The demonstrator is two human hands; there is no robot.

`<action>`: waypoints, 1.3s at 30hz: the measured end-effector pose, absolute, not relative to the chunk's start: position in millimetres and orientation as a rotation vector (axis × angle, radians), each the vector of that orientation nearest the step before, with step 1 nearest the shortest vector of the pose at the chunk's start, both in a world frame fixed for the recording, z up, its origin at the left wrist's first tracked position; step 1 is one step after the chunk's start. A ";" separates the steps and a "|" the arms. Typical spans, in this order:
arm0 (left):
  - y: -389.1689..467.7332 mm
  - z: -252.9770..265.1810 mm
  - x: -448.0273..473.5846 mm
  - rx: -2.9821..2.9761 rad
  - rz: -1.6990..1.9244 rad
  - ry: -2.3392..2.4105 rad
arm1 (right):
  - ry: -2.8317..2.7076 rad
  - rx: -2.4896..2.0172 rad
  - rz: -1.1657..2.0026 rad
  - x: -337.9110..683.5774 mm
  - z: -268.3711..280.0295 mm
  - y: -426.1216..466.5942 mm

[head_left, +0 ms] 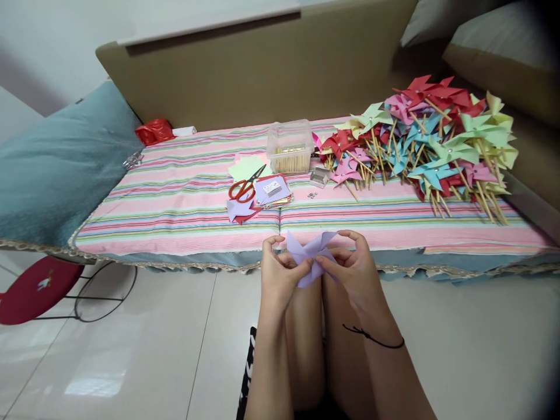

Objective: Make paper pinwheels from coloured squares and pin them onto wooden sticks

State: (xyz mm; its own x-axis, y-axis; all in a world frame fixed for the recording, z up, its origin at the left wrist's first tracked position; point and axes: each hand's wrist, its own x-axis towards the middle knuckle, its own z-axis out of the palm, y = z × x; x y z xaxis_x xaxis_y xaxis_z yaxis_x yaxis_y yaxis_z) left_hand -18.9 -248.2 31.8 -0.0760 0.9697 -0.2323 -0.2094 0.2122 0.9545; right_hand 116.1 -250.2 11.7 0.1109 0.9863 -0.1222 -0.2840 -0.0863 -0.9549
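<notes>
A lavender paper pinwheel (310,279) is held above my knees, its corners folded toward the middle. My left hand (280,271) pinches it from the left, the thumb pressed near its centre. From the other side my right hand (353,265) grips it too, with the thumb at the centre and a finger near the upper right tip. No stick shows on this pinwheel. Ahead on the striped cloth lie red-handled scissors (242,190), a stack of coloured paper squares (275,191), cut lavender paper (239,209) and a few small metal pieces (312,195).
A large pile of finished pinwheels on sticks (450,146) covers the right side of the striped cloth (175,198). A clear plastic box (289,146) holds thin sticks, with a small open box (319,177) beside it. A red stool (41,289) stands on the floor at left.
</notes>
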 end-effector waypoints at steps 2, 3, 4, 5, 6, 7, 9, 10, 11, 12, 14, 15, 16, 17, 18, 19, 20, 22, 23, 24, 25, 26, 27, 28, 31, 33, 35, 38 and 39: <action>-244.7 26.3 -21.1 0.819 1.224 1.256 | -0.911 -1.139 1.329 117.0 7.8 -242.9; -242.6 23.4 -22.8 0.799 1.240 1.271 | -0.938 -1.146 1.327 118.3 5.2 -237.2; -240.3 20.6 -25.0 0.778 1.257 1.288 | -0.961 -1.156 1.303 120.3 1.9 -229.6; -237.9 18.0 -27.5 0.755 1.277 1.307 | -0.990 -1.176 1.253 123.1 -2.6 -220.0; -235.3 15.6 -30.2 0.728 1.296 1.324 | -1.035 -1.211 1.174 126.5 -8.5 -208.1; -232.7 13.3 -32.9 0.695 1.314 1.339 | -1.092 -1.254 1.068 130.3 -16.0 -194.2; -227.6 8.9 -37.9 0.632 1.336 1.358 | -1.303 -1.380 0.839 138.0 -34.4 -161.4; -225.1 6.7 -40.1 0.605 1.336 1.362 | -1.350 -1.410 0.788 141.4 -44.6 -143.9; -222.6 4.3 -41.9 0.584 1.331 1.363 | -1.389 -1.424 0.759 144.0 -54.8 -126.6; -220.2 1.8 -43.2 0.570 1.320 1.361 | -1.435 -1.433 0.730 145.8 -64.3 -110.3; -215.4 -3.4 -44.5 0.552 1.309 1.366 | -1.521 -1.439 0.679 147.0 -80.3 -83.2; -213.1 -5.8 -44.5 0.541 1.312 1.376 | -1.562 -1.442 0.650 146.6 -86.4 -73.2; -210.8 -8.0 -44.0 0.528 1.317 1.391 | -1.598 -1.446 0.620 145.9 -91.4 -65.7; -208.7 -9.8 -43.1 0.513 1.322 1.407 | -1.629 -1.452 0.590 144.9 -95.3 -60.5; -206.7 -11.0 -42.0 0.498 1.325 1.421 | -1.656 -1.459 0.562 143.9 -98.3 -57.3; -205.0 -11.8 -40.8 0.485 1.324 1.429 | -1.679 -1.467 0.536 143.1 -100.6 -55.6; -203.4 -12.2 -39.5 0.476 1.321 1.429 | -1.700 -1.474 0.514 142.4 -102.3 -54.8; -201.0 -12.1 -37.3 0.472 1.315 1.416 | -1.733 -1.483 0.482 141.6 -104.2 -54.7; -200.1 -11.9 -36.5 0.474 1.313 1.409 | -1.745 -1.485 0.471 141.4 -104.6 -54.6; -199.4 -11.7 -36.0 0.474 1.311 1.405 | -1.753 -1.487 0.464 141.3 -104.7 -54.4; -198.9 -11.6 -35.6 0.473 1.308 1.404 | -1.756 -1.488 0.460 141.2 -104.5 -54.1; -198.6 -11.6 -35.4 0.471 1.305 1.407 | -1.754 -1.488 0.458 141.1 -104.1 -53.6; -198.4 -11.5 -35.3 0.468 1.302 1.409 | -1.748 -1.488 0.458 141.0 -103.4 -53.3; -198.5 -11.3 -35.3 0.465 1.300 1.408 | -1.735 -1.488 0.460 141.0 -102.4 -53.2; -199.8 -9.3 -35.2 0.472 1.301 1.381 | -1.671 -1.476 0.478 141.6 -98.1 -55.9; -201.5 -6.9 -35.1 0.481 1.313 1.351 | -1.612 -1.462 0.507 143.3 -94.6 -60.5; -203.8 -4.2 -35.1 0.500 1.311 1.339 | -1.541 -1.448 0.543 146.1 -90.3 -67.4; -208.3 0.0 -35.7 0.550 1.284 1.343 | -1.419 -1.432 0.582 150.7 -78.3 -83.4; -210.2 1.6 -36.0 0.565 1.278 1.341 | -1.369 -1.422 0.593 151.5 -71.3 -91.6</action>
